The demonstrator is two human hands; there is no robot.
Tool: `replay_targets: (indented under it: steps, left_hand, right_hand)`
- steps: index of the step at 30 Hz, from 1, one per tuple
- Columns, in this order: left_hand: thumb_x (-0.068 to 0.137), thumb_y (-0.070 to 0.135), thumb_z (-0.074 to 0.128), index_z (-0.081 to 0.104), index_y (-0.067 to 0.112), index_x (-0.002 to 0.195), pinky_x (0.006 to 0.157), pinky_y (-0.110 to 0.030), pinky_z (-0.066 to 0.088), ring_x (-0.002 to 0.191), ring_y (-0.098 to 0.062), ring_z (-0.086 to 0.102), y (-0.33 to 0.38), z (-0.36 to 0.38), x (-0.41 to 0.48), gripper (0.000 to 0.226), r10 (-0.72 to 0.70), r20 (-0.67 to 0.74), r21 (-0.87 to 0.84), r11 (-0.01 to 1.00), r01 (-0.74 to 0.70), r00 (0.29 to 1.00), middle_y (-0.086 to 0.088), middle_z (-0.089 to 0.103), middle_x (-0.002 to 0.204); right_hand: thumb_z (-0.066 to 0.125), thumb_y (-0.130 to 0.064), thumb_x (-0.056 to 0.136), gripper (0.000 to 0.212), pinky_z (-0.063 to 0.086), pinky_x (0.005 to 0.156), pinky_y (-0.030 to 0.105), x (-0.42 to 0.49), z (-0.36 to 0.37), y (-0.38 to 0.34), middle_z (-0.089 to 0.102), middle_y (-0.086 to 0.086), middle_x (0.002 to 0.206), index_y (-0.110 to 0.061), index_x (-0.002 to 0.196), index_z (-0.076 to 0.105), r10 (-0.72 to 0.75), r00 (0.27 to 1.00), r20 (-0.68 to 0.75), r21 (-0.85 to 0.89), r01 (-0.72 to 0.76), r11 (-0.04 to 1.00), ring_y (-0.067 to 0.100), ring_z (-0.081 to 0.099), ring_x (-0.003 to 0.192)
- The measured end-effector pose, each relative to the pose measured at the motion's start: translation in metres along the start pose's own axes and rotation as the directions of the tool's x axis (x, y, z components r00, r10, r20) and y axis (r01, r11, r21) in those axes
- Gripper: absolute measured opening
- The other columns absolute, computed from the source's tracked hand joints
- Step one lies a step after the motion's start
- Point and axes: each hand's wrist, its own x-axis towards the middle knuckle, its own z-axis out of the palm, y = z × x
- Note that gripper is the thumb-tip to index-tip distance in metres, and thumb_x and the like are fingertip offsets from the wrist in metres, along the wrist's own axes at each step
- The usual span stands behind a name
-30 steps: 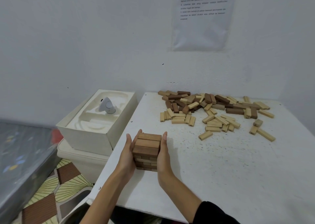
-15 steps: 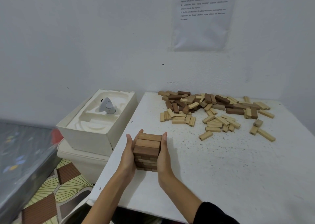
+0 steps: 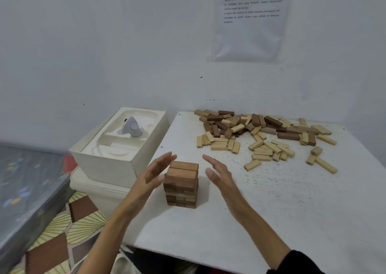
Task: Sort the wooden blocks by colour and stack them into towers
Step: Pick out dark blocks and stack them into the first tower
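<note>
A short tower of brown wooden blocks stands near the left front of the white table. My left hand hovers just left of the tower with straight fingers, apart from it. On the tower's right, my right hand is also flat and a small gap away. Neither hand holds anything. A loose pile of light and dark wooden blocks lies spread over the far side of the table.
An open white box holding a small grey device sits on a white container left of the table. A printed sheet hangs on the wall. A patterned floor and a grey mattress edge lie at the lower left.
Both hands were pressed flat against the tower's sides; now they have pulled away sideways and let go. The tower stands on its own.
</note>
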Motion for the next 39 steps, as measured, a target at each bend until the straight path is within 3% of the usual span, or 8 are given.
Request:
replay_targets:
  steps: [2,5,9,15,21,28,34,39]
  left_hand:
    - [0.058,0.062,0.08,0.039,0.023,0.14,0.102,-0.024,0.041,0.134,-0.01,0.041,0.004,-0.002,-0.001,0.1,0.016,0.058,0.025,1.0,-0.017,0.998,0.009,0.049,0.142]
    - [0.055,0.049,0.086,0.037,0.027,0.141,0.101,-0.021,0.042,0.135,-0.01,0.039,0.005,-0.002,0.0,0.101,0.026,0.09,0.061,0.998,-0.031,0.996,0.011,0.048,0.142]
    - [0.055,0.044,0.088,0.039,0.027,0.141,0.101,-0.024,0.042,0.131,-0.013,0.044,0.005,0.0,0.0,0.1,0.007,0.086,0.095,0.995,-0.015,0.996,0.007,0.051,0.139]
    - [0.06,0.03,0.082,0.04,0.026,0.14,0.099,-0.025,0.044,0.128,-0.012,0.047,0.004,0.001,0.001,0.09,-0.005,0.044,0.101,0.995,0.001,0.999,0.005,0.054,0.136]
    - [0.056,0.048,0.086,0.041,0.029,0.139,0.103,-0.036,0.042,0.127,-0.012,0.049,0.002,0.004,-0.002,0.096,-0.027,0.038,0.124,0.992,0.022,0.999,0.007,0.054,0.136]
    - [0.057,0.048,0.086,0.042,0.031,0.139,0.106,-0.043,0.04,0.128,-0.014,0.047,0.001,0.002,0.0,0.094,-0.011,0.036,0.143,0.99,0.006,0.999,0.007,0.054,0.136]
    - [0.06,0.039,0.083,0.042,0.031,0.138,0.107,-0.04,0.039,0.128,-0.013,0.047,0.001,0.002,0.0,0.089,-0.001,0.034,0.173,0.985,-0.005,0.999,0.008,0.055,0.134]
    - [0.058,0.07,0.074,0.034,0.03,0.143,0.104,-0.022,0.039,0.134,-0.001,0.038,0.004,0.002,-0.003,0.102,-0.006,0.042,0.16,0.987,-0.001,0.999,0.02,0.043,0.143]
  right_hand:
    - [0.055,-0.087,0.046,0.099,0.018,0.105,0.029,0.0,-0.009,-0.008,0.019,-0.022,0.141,-0.051,0.135,0.032,-0.012,0.996,0.086,-0.135,0.024,0.991,-0.002,0.011,0.13]
    - [0.074,-0.057,0.06,0.094,0.017,0.101,0.025,-0.001,-0.011,-0.015,0.014,-0.018,0.144,-0.046,0.139,0.026,-0.037,0.991,0.127,-0.259,0.069,0.963,-0.003,0.007,0.129]
    - [0.079,-0.042,0.069,0.088,0.018,0.102,0.024,-0.001,-0.006,-0.013,0.017,-0.012,0.145,-0.041,0.14,0.027,-0.064,0.991,0.119,-0.343,0.101,0.934,0.001,0.01,0.129]
    - [0.075,-0.041,0.074,0.077,0.021,0.101,0.023,-0.001,-0.005,-0.01,0.025,-0.009,0.141,-0.034,0.139,0.034,-0.053,0.994,0.099,-0.342,0.084,0.936,0.008,0.016,0.131]
    - [0.073,-0.041,0.076,0.075,0.021,0.101,0.023,0.0,-0.006,-0.012,0.025,-0.01,0.141,-0.031,0.14,0.034,-0.043,0.99,0.131,-0.349,0.086,0.933,0.007,0.016,0.13]
    - [0.072,-0.041,0.077,0.073,0.022,0.099,0.023,0.002,-0.007,-0.013,0.027,-0.01,0.14,-0.032,0.139,0.034,-0.034,0.991,0.133,-0.344,0.078,0.936,0.003,0.019,0.125]
    - [0.072,-0.039,0.078,0.07,0.024,0.104,0.027,0.0,-0.006,-0.013,0.027,-0.009,0.139,-0.035,0.136,0.034,-0.02,0.991,0.133,-0.324,0.063,0.944,0.005,0.02,0.126]
    - [0.07,-0.057,0.067,0.096,0.019,0.104,0.03,-0.004,-0.005,-0.012,0.017,-0.013,0.148,-0.042,0.145,0.015,0.015,0.992,0.122,-0.299,0.022,0.954,0.008,0.01,0.137]
